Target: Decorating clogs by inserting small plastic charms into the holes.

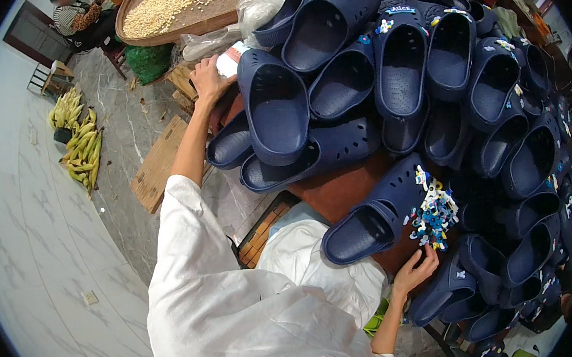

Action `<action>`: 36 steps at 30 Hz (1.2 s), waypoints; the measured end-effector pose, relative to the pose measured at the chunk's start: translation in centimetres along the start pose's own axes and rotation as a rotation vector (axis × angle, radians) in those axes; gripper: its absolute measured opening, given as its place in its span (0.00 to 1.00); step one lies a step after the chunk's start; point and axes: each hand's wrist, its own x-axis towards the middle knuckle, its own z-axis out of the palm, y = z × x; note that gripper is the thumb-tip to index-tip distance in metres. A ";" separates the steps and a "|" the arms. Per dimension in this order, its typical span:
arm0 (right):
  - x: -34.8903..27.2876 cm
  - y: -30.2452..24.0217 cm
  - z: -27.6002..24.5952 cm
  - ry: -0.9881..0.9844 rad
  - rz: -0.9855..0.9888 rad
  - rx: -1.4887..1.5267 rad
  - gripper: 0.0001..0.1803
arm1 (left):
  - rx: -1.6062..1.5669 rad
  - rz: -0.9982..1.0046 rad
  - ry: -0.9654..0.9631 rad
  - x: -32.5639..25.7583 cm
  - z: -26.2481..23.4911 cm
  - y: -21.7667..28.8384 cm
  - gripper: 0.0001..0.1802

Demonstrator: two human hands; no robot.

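At the table's far left edge, my left hand (209,80) has its fingers and thumb around the near end of a small white-and-red packet (230,59), beside the stacked clogs. My right hand (415,270) reaches to a heap of small shoe charms (438,211) in blue, white, black and yellow. Its fingers are stretched and slightly apart at the heap's near edge; nothing shows held in them. Left of the heap lies a single navy clog (362,231), its toe toward the charms. White charms sit at its toe; whether they are fixed in it, I cannot tell.
Navy clogs (273,105) are piled across the far side of the brown table (341,186); several on the right (495,85) carry charms. A round tray of kernels (176,11) stands beyond. Corn cobs (83,155) and a wooden board (160,163) lie left; a person (85,22) sits far off.
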 end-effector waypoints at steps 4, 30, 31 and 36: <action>0.0 0.0 0.0 -0.005 0.005 0.001 0.16 | 0.001 -0.001 0.001 0.1 0.0 0.0 0.48; -0.1 0.0 -0.1 0.022 0.050 -0.022 0.14 | 0.106 0.026 -0.177 1.9 2.2 0.1 0.42; -0.1 -0.2 -0.2 0.009 0.079 -0.006 0.14 | 0.110 0.024 -0.210 1.9 1.9 0.1 0.41; 1.4 -0.1 0.2 0.039 0.102 0.164 0.12 | 0.097 0.165 -0.105 1.4 1.3 -8.3 0.41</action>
